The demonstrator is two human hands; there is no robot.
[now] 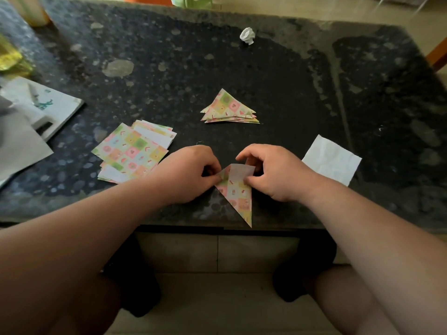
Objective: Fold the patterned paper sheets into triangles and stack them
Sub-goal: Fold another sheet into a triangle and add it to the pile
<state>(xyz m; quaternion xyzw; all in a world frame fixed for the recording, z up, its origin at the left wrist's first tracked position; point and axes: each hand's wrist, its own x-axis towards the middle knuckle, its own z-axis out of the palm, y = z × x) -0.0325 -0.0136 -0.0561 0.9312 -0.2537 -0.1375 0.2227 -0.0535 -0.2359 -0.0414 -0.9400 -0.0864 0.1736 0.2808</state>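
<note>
A patterned paper sheet (238,193), half folded, lies near the table's front edge with one point towards me and its white underside showing at the top. My left hand (188,172) pinches its left corner. My right hand (273,172) pinches its upper right part with curled fingers. Left of my hands lies a loose pile of flat patterned sheets (131,152), some white side up. Farther back in the middle sits a stack of folded triangles (228,108).
The dark speckled table (266,88) holds a white square paper (332,159) at the right and a crumpled white ball (247,35) at the back. White packaging and papers (36,110) lie at the left edge. My knees show below the table edge.
</note>
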